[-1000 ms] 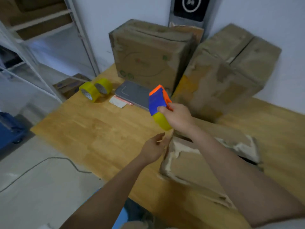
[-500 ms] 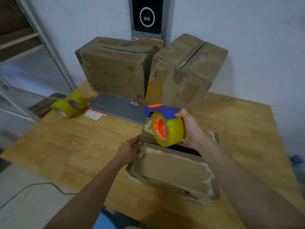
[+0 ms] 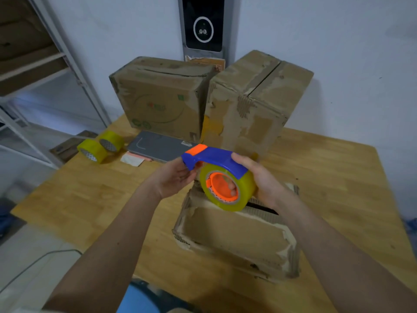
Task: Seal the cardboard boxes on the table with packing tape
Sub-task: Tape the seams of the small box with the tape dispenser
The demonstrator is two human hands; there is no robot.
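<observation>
A blue and orange tape dispenser (image 3: 216,159) carrying a yellow roll of packing tape (image 3: 228,188) hangs above a worn, low cardboard box (image 3: 237,236) near the table's front edge. My right hand (image 3: 264,179) grips the roll and dispenser from the right side. My left hand (image 3: 176,177) touches the dispenser's front tip with its fingertips. The low box's top flaps show a dark gap. Two taller cardboard boxes, one at the left (image 3: 158,102) and one at the right (image 3: 255,105), stand at the back against the wall.
Two spare yellow tape rolls (image 3: 99,146) lie at the wooden table's (image 3: 90,195) back left corner. A grey flat pad (image 3: 158,149) and a paper scrap (image 3: 132,159) lie beside them. A metal shelf rack (image 3: 45,71) stands to the left, and a cable runs across the floor.
My left hand has left the low box's corner and risen to the dispenser's tip. My right hand has turned the dispenser a little and holds it higher over the box.
</observation>
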